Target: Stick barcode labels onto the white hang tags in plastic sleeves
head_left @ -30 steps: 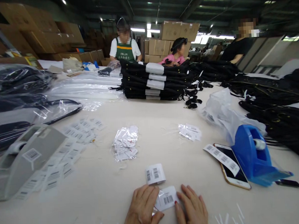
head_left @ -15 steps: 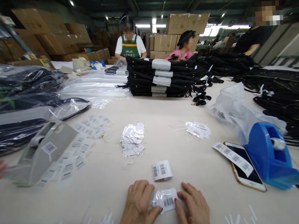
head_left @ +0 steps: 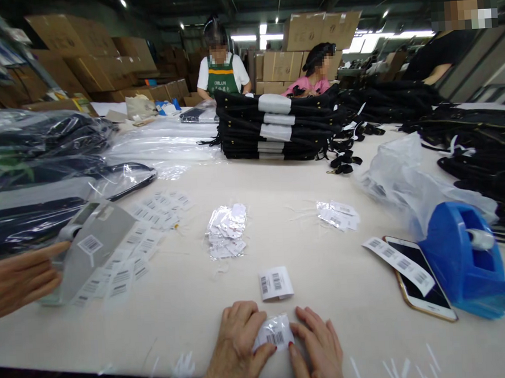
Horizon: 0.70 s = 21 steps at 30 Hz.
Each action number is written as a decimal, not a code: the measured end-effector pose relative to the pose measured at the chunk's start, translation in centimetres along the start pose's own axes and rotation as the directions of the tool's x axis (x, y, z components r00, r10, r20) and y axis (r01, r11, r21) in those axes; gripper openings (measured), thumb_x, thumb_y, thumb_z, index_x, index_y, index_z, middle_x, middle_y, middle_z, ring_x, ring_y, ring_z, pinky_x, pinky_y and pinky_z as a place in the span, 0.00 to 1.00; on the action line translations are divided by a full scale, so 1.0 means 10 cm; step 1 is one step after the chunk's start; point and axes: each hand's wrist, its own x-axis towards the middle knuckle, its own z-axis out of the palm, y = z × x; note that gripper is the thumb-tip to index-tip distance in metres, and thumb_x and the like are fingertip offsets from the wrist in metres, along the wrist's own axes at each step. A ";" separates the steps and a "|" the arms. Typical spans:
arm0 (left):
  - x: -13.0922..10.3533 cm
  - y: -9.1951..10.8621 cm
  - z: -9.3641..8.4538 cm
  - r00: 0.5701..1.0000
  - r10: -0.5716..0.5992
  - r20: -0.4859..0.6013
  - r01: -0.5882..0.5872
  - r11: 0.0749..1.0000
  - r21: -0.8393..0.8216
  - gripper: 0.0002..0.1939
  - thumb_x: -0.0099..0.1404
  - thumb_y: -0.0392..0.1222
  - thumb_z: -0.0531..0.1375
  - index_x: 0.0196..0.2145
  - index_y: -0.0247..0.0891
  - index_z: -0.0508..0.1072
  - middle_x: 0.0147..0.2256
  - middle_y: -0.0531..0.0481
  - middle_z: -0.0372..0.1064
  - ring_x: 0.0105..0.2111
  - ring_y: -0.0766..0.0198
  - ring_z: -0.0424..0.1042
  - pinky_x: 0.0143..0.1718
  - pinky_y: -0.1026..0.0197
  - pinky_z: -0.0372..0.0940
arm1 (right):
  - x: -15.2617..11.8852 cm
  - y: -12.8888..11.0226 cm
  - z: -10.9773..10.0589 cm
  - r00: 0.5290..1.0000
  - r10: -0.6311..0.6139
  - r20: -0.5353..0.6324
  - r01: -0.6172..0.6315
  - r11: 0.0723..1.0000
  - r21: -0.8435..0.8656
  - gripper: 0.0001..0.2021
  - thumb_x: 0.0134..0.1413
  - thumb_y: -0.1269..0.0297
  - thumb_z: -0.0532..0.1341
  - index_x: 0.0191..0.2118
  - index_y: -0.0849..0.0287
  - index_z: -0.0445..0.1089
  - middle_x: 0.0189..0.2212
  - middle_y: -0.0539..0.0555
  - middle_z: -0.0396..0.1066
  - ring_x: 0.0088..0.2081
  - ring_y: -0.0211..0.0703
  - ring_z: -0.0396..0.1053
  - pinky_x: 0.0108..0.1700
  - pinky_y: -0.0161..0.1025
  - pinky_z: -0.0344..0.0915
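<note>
A small white barcode tag (head_left: pixel 273 334) with a glossy clear surface lies on the table at the front, between my two hands. My left hand (head_left: pixel 239 346) grips its left side, thumb along the lower edge and fingers curled over the upper corner. On the other side, my right hand (head_left: pixel 317 349) holds the right edge with thumb and forefinger, while its other fingers rest on the table. Just beyond them is a folded barcode label sheet (head_left: pixel 276 283). Farther back sits a pile of glossy tags (head_left: pixel 226 230), with a smaller tag pile (head_left: pixel 338 215) to its right.
A co-worker's hand (head_left: pixel 22 277) touches the grey tape dispenser (head_left: pixel 99 244) at left, beside loose barcode labels (head_left: pixel 121 279). At right are a phone (head_left: pixel 427 292) under a label strip, a blue tape dispenser (head_left: pixel 462 261) and a plastic bag (head_left: pixel 405 174). Stacked black goods (head_left: pixel 274 125) stand behind.
The co-worker's hand at left has come in from the edge to the grey dispenser. My hands have shifted slightly left with the tag, and my right fingers have closed in on it.
</note>
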 end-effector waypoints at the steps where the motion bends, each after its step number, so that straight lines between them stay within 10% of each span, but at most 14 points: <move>1: 0.01 0.01 -0.01 1.000 -0.020 0.016 0.020 1.000 -0.008 0.12 0.50 0.32 0.63 0.35 0.36 0.69 0.36 0.47 0.65 0.36 0.57 0.62 0.37 0.56 0.58 | 0.00 -0.01 0.00 1.000 0.005 -0.001 -0.005 1.000 0.030 0.15 0.58 0.56 0.46 0.37 0.56 0.66 0.45 0.59 0.70 0.50 0.52 0.63 0.54 0.56 0.49; 11: 0.11 0.14 -0.10 0.905 -0.317 0.283 0.359 0.927 -0.110 0.03 0.50 0.32 0.57 0.25 0.37 0.63 0.26 0.53 0.63 0.31 0.63 0.60 0.34 0.61 0.53 | 0.09 -0.08 -0.14 0.948 0.293 0.125 -0.318 0.846 0.429 0.10 0.46 0.55 0.59 0.35 0.54 0.68 0.46 0.57 0.68 0.50 0.52 0.62 0.52 0.48 0.56; 15: 0.16 0.22 -0.19 0.834 -0.368 0.412 0.503 0.813 -0.293 0.06 0.49 0.36 0.58 0.21 0.37 0.62 0.22 0.56 0.60 0.28 0.66 0.60 0.30 0.64 0.52 | 0.24 -0.19 -0.29 0.852 0.415 0.319 -0.522 0.629 0.576 0.23 0.40 0.59 0.63 0.46 0.56 0.64 0.40 0.54 0.71 0.42 0.46 0.68 0.44 0.39 0.63; 21: 0.16 0.23 -0.27 0.735 -0.301 0.607 0.672 0.439 -0.597 0.13 0.43 0.40 0.61 0.27 0.36 0.63 0.19 0.60 0.59 0.19 0.72 0.55 0.20 0.68 0.49 | 0.46 -0.25 -0.46 0.633 0.413 0.655 -0.771 0.263 0.580 0.15 0.36 0.53 0.66 0.25 0.60 0.70 0.18 0.48 0.69 0.22 0.35 0.63 0.26 0.32 0.58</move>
